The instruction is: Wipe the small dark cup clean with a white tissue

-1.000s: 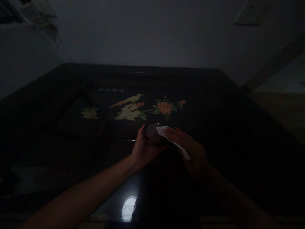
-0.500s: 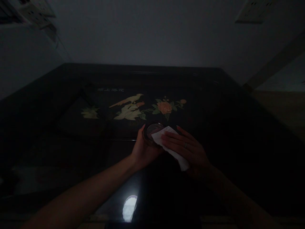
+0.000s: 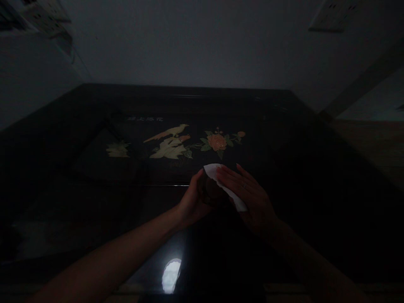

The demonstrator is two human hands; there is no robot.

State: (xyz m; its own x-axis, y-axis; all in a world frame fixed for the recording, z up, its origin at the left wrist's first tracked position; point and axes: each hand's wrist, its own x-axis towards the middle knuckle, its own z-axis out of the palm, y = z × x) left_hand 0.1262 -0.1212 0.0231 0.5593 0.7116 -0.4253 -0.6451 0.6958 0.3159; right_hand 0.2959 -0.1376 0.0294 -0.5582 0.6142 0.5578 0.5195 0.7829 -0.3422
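The scene is very dark. My left hand [image 3: 192, 206] is wrapped around the side of a round, glassy vessel [image 3: 212, 191], perhaps a cup or jar; its exact kind is too dim to tell. Under the flattened fingers of my right hand [image 3: 248, 191] is a white paper tissue [image 3: 235, 198], pressed against the vessel's upper right side. The tissue covers part of the vessel, and its lower end hangs below my right palm. A ring shows on one right-hand finger. Both hands are above the glossy black table [image 3: 151, 235].
Inlaid in the tabletop are a pale bird [image 3: 168, 134] and a pink flower [image 3: 216, 142] with leaves. A bright reflection [image 3: 171, 275] shines near the front edge. Behind stands a grey wall [image 3: 189, 46] with a socket panel [image 3: 333, 16]; more sockets [image 3: 44, 21] are at upper left.
The vessel has tilted and shifted slightly right and down in my left hand. The tissue under my right hand has slid to the vessel's far right side, and its round opening no longer shows clearly.
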